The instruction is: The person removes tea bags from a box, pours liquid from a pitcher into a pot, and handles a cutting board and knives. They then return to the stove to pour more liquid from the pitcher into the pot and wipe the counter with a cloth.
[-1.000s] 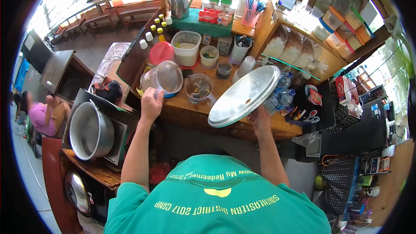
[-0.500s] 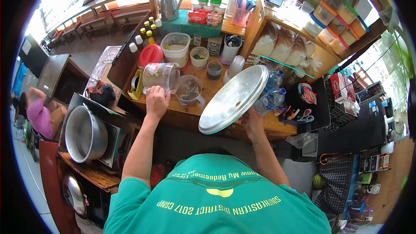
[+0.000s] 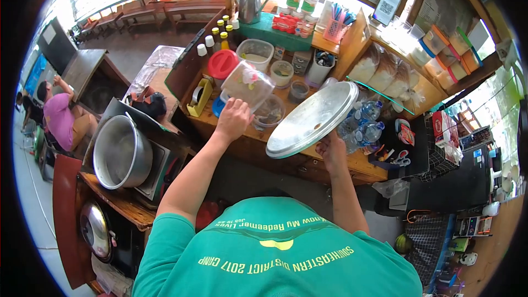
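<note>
My left hand [image 3: 235,118] is closed on a clear plastic container [image 3: 247,83] with a flower print, tilted above the wooden counter. My right hand [image 3: 332,153] grips the underside edge of a large round metal lid [image 3: 311,121], slanted in the air; its fingers are partly hidden. Beyond the container lie a clear plastic tub [image 3: 270,111] with dark contents, partly covered, and a blue round lid [image 3: 219,106]. A red-lidded tub [image 3: 223,64] stands behind the container. Several water bottles [image 3: 367,132] lie right of the metal lid.
A large metal pot [image 3: 122,151] stands at left, a domed lid [image 3: 96,230] below it. A yellow tape dispenser [image 3: 199,97] sits at the counter's left end. Bagged bread [image 3: 385,71] fills a shelf at right. Another person in a purple shirt [image 3: 58,115] sits at far left.
The view has shifted, so the surroundings sit farther right. The container has tipped from lying sideways to a steeper slant, and the blue lid has come into sight. Both hands keep their holds.
</note>
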Available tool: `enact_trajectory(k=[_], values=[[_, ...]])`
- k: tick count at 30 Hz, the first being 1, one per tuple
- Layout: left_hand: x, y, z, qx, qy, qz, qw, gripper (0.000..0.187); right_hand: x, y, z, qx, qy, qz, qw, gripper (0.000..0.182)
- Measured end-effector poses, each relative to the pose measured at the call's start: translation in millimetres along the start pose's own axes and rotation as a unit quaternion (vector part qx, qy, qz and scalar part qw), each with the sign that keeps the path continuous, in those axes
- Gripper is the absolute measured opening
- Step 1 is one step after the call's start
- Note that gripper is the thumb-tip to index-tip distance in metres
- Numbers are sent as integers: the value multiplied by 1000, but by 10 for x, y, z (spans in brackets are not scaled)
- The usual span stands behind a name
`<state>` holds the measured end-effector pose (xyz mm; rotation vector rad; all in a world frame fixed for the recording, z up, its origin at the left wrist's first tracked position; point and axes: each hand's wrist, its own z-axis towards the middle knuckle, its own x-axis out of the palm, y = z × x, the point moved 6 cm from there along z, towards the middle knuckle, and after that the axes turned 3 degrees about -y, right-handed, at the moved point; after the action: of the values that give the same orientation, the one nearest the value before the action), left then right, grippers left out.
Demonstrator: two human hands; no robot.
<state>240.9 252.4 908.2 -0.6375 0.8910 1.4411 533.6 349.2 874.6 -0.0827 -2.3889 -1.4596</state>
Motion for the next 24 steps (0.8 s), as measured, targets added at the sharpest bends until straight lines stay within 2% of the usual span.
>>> enact_trajectory(k=[2, 4, 5, 7, 8, 10, 12, 14, 16, 18, 20, 22, 23, 24], values=[[-80, 62, 23, 11, 6, 15, 1000, 24, 111, -8, -43, -3, 4, 5, 1000, 30], [-264, 155, 25, 20, -51, -7, 998, 23, 224, -17, -77, -6, 8, 11, 1000, 30], [-341, 228, 2, 18, -49, -6, 999, 23, 283, -22, -87, -9, 11, 10, 1000, 30], [-592, 453, -71, -51, -123, -75, 988, 23, 443, -50, -115, -12, 17, 10, 1000, 30], [-677, 518, -137, -52, -122, -73, 989, 23, 545, -50, -132, -22, 24, 6, 999, 30], [-884, 830, -385, -179, -154, -127, 963, 21, 782, -55, -159, -31, 36, 3, 999, 29], [-1115, 1057, -651, -206, -167, -124, 956, 20, 1114, -38, -177, -46, 73, -9, 996, 30], [-1386, 1383, -1065, -316, -218, -171, 908, 24, 1525, -13, -219, -52, 97, -6, 994, 31], [-1685, 1694, -1567, -405, -232, -203, 861, 29, 1999, 11, -251, -86, 149, -27, 985, 33], [-2146, 1896, -2050, -498, -248, -208, 804, 32, 2549, 86, -428, -93, 162, -37, 982, 36], [-2627, 2016, -2555, -542, -327, -218, 743, 31, 3148, 109, -533, -156, 213, -138, 955, 37], [-3072, 2102, -3106, -552, -417, -209, 692, 31, 3791, 33, -657, -182, 262, -154, 935, 37], [-3338, 2088, -3347, -555, -416, -166, 701, 31, 4124, -2, -774, -213, 295, -169, 916, 36], [-3522, 2087, -3643, -561, -455, -158, 674, 31, 4427, -65, -895, -210, 311, -168, 912, 36]])
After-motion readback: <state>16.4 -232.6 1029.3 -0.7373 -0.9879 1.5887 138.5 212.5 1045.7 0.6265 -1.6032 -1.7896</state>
